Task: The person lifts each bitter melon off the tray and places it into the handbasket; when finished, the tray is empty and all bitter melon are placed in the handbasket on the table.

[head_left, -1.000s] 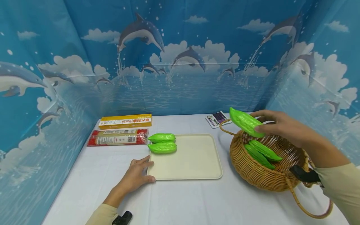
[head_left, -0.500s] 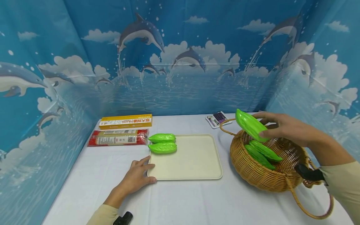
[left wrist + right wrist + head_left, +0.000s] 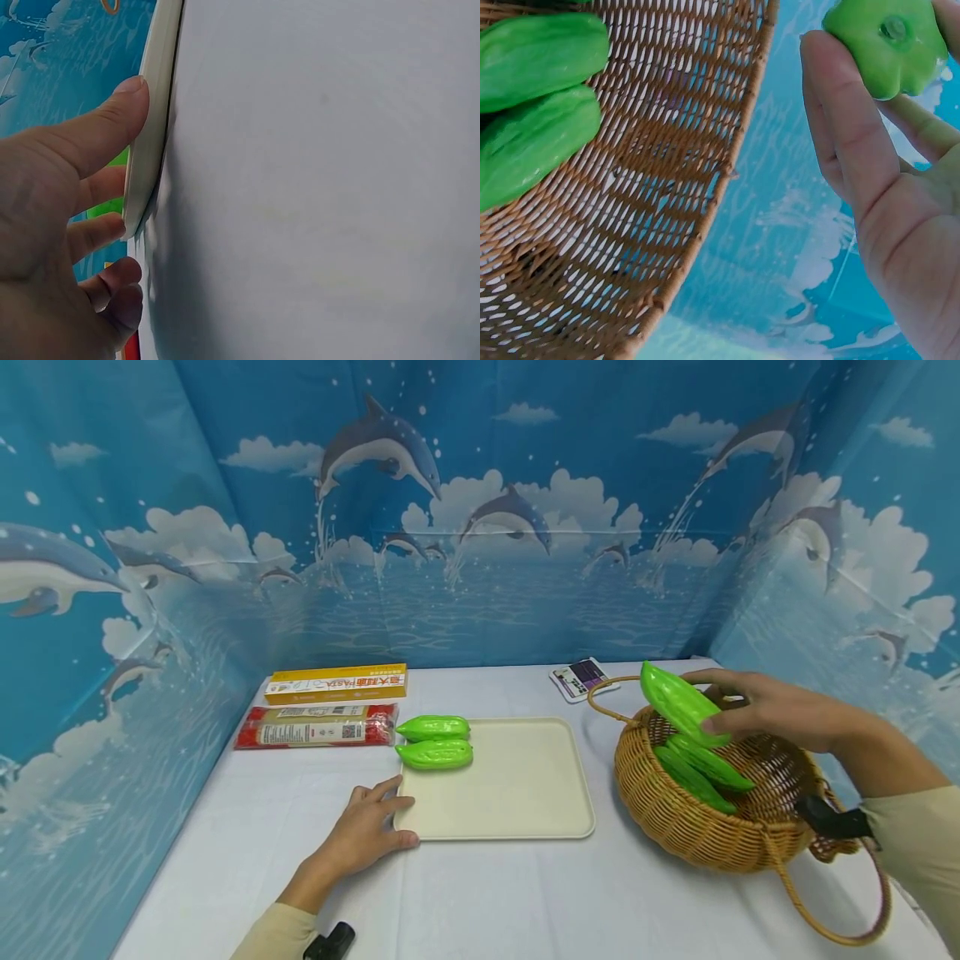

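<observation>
My right hand (image 3: 791,710) grips a bright green bitter melon (image 3: 677,702) between thumb and fingers, tilted, above the far part of the wicker basket (image 3: 675,827). The right wrist view shows its blunt stem end (image 3: 892,30) beside the fingers. Two darker bitter melons (image 3: 714,766) lie in the basket beneath. On the far left of the cream tray (image 3: 510,793), two more bitter melons (image 3: 435,754) sit side by side. My left hand (image 3: 363,833) holds the tray's near left corner, thumb (image 3: 124,112) at the front edge and fingers along the left side.
Behind the tray's left side lie a red-wrapped noodle pack (image 3: 318,727) and a yellow pasta box (image 3: 337,683). A phone (image 3: 581,679) rests at the back, near the basket's looped handle (image 3: 600,706). Another handle (image 3: 832,935) droops onto the white tabletop (image 3: 510,902) at right.
My right hand has moved right and slightly down with the bitter melon, which now tilts more steeply over the basket. The left hand and tray stay in place.
</observation>
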{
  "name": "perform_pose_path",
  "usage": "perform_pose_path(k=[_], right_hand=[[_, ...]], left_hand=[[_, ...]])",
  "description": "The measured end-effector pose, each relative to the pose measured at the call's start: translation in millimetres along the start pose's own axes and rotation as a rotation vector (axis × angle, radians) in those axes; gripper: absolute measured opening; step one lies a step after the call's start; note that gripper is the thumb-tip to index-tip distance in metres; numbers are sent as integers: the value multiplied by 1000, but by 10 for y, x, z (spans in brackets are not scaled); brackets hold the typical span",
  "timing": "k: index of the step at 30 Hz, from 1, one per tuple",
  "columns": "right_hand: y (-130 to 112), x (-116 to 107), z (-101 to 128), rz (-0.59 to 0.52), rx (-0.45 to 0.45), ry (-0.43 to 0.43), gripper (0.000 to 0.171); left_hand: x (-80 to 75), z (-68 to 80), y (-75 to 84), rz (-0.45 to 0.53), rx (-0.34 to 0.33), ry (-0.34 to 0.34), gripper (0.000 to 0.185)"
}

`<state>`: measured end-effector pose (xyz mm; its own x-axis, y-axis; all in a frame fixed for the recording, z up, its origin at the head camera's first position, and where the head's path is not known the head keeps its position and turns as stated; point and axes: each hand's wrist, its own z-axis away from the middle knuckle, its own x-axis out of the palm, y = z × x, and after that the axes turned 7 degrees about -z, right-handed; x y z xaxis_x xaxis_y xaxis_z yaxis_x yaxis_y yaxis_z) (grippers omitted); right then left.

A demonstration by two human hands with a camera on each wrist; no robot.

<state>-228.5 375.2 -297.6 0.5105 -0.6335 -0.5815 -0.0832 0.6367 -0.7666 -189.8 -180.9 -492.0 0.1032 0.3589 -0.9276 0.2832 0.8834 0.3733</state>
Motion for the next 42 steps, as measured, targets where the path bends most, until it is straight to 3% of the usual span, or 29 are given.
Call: perform_pose_path(k=[13,24,33,39,42], right_hand=[[307,-161,30,-25,12,-67,73],[436,-205,-18,-99,55,-245,83],[395,-156,-199,-98,185,-341,94],[409,-60,-359,-198,315,-399,103],[413,-17,-398,-185,350,-395,105]], left_hand=[[9,-10,-8,-17,5,0,64],[-6,3,7,-7,3,0,64],[4,0,-4,-15,11,5,63],[14,-6,-18,-14,4,3,64],[9,-9,-17,-14,5,2,64]])
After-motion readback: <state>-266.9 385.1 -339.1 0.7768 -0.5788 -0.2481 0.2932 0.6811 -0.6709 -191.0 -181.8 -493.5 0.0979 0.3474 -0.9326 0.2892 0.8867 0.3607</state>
